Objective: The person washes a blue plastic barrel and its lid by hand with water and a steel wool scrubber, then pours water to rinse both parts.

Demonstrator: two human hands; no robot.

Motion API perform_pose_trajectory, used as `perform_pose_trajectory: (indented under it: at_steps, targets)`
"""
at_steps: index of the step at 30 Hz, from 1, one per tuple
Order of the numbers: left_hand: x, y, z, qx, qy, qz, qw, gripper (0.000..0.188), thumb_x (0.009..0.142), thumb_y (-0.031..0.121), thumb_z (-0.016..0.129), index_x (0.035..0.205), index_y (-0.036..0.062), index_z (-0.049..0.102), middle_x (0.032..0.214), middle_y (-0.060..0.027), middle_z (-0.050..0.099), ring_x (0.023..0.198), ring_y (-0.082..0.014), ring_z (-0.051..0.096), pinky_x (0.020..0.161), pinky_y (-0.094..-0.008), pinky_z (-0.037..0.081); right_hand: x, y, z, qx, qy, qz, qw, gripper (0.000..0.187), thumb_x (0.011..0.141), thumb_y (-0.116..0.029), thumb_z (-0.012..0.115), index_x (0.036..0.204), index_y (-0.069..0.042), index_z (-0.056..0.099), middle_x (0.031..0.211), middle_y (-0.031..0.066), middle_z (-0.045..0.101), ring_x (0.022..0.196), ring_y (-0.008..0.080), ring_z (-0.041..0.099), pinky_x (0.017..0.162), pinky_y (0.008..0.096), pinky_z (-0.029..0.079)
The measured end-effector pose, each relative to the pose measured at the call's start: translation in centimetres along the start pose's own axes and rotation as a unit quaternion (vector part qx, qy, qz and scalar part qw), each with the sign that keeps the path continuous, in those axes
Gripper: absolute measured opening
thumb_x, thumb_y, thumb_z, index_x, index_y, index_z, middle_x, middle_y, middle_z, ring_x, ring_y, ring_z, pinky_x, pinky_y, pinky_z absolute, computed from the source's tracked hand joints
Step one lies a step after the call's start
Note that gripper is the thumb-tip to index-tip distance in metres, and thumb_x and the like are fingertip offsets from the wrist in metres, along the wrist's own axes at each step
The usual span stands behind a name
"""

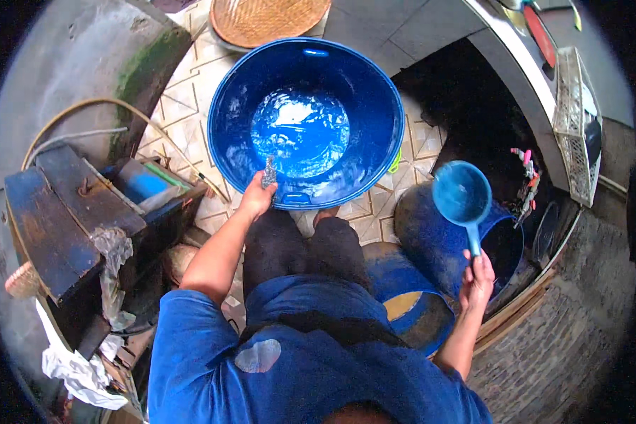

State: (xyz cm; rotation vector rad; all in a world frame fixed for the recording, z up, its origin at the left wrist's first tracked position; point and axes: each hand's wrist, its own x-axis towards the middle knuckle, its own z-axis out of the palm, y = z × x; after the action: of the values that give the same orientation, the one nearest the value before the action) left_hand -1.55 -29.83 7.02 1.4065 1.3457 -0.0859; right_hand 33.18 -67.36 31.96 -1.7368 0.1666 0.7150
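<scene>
A large round blue tub (219,134) stands on the patterned tiles in front of me, with a shallow layer of shiny, rippled water at its bottom. At its near rim my left hand (258,196) is closed on a silvery, crinkled scouring pad (269,172). Off to the right, my right hand (477,279) grips the handle of a blue water dipper (461,189), its bowl facing up over a blue barrel. The dipper looks to have water in it, though how full it is I cannot tell.
Blue barrels (431,219) lie or stand at my right, beside a dark recess. To my left is a worn wooden box (56,219) with a bent hose (113,101) above it. A woven tray (268,21) sits beyond the tub. A white rack (574,127) is far right.
</scene>
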Motion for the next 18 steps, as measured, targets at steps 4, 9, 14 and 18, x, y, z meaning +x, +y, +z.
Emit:
perform_pose_trajectory:
  at_steps: [4, 9, 14, 18]
  targets:
    - [-0.5, 0.4, -0.2, 0.026, 0.012, -0.009, 1.000, 0.049, 0.090, 0.026, 0.065, 0.133, 0.0072, 0.050, 0.116, -0.0220, 0.065, 0.109, -0.0337, 0.063, 0.095, -0.0390, 0.046, 3.2, -1.3, 9.8, -0.078, -0.138, 0.026, 0.987, 0.045, 0.094, -0.019, 0.065, 0.130, 0.005, 0.053, 0.100, 0.0104, 0.069, 0.053, 0.0023, 0.041, 0.047, 0.0164, 0.033]
    - [-1.4, 0.2, -1.5, -0.025, 0.029, -0.002, 0.999, 0.049, 0.091, 0.023, 0.064, 0.134, 0.0050, 0.049, 0.118, -0.0211, 0.064, 0.112, -0.0329, 0.062, 0.097, -0.0384, 0.046, 6.8, -2.0, 18.8, -0.239, -0.275, 0.010, 0.931, 0.033, 0.091, -0.021, 0.067, 0.114, 0.002, 0.065, 0.087, 0.0048, 0.069, 0.055, 0.0030, 0.041, 0.049, 0.0207, 0.031]
    - [-1.1, -1.9, -2.2, -0.066, 0.038, 0.012, 0.997, 0.040, 0.093, 0.017, 0.063, 0.129, 0.0028, 0.051, 0.110, -0.0112, 0.065, 0.102, -0.0214, 0.060, 0.093, -0.0346, 0.046, 10.9, -3.5, 21.1, -0.435, -0.392, -0.097, 0.805, 0.023, 0.091, -0.021, 0.066, 0.105, -0.003, 0.071, 0.079, -0.0025, 0.064, 0.061, 0.0086, 0.049, 0.055, 0.0270, 0.041]
    - [-1.7, -0.9, -2.1, -0.090, 0.049, -0.004, 0.995, 0.042, 0.093, 0.017, 0.064, 0.130, 0.0016, 0.050, 0.112, -0.0113, 0.066, 0.104, -0.0217, 0.060, 0.093, -0.0349, 0.046, 11.3, -7.4, 21.5, -0.631, -0.364, -0.177, 0.662, 0.025, 0.086, -0.020, 0.069, 0.105, -0.003, 0.070, 0.077, 0.0154, 0.068, 0.070, 0.0266, 0.065, 0.067, 0.0382, 0.049]
